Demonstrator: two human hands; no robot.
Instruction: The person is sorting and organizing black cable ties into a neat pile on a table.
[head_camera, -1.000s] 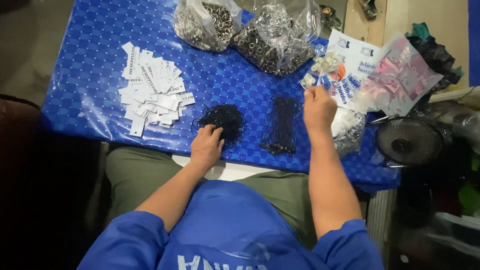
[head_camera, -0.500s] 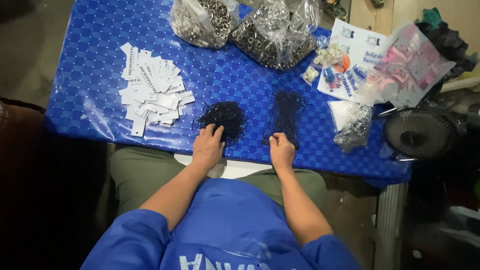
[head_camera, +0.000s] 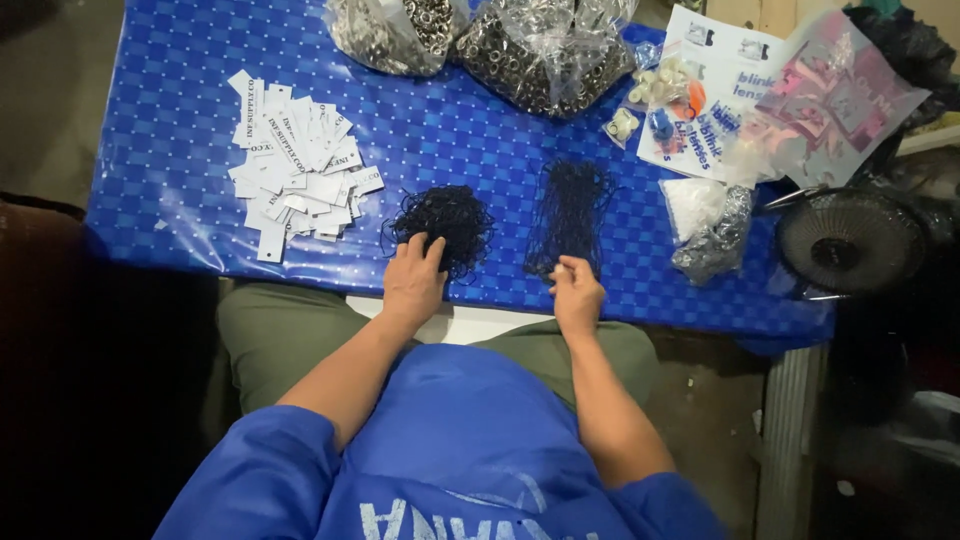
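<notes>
Cords, black and thin, are lying in a loose straight bundle on the worktop, just beyond the right hand. That hand's fingers are pinching together on the near end of the bundle. The left hand is resting with fingers spread apart on a tangle of the same black cord, pressing its near edge.

Risk noted: these strands are fine and springy, and are likely snagging on one another; pulling one could be dragging several along or knotting the tangle tighter. The worktop cover is glossy blue checked plastic, so loose strands near the front edge could be sliding off into the lap.

White card tags, flat and rectangular, are lying heaped to the left. Clear bags of small metal rings are sitting at the far edge, crinkled and shiny. A dark fan is standing off the right end.
</notes>
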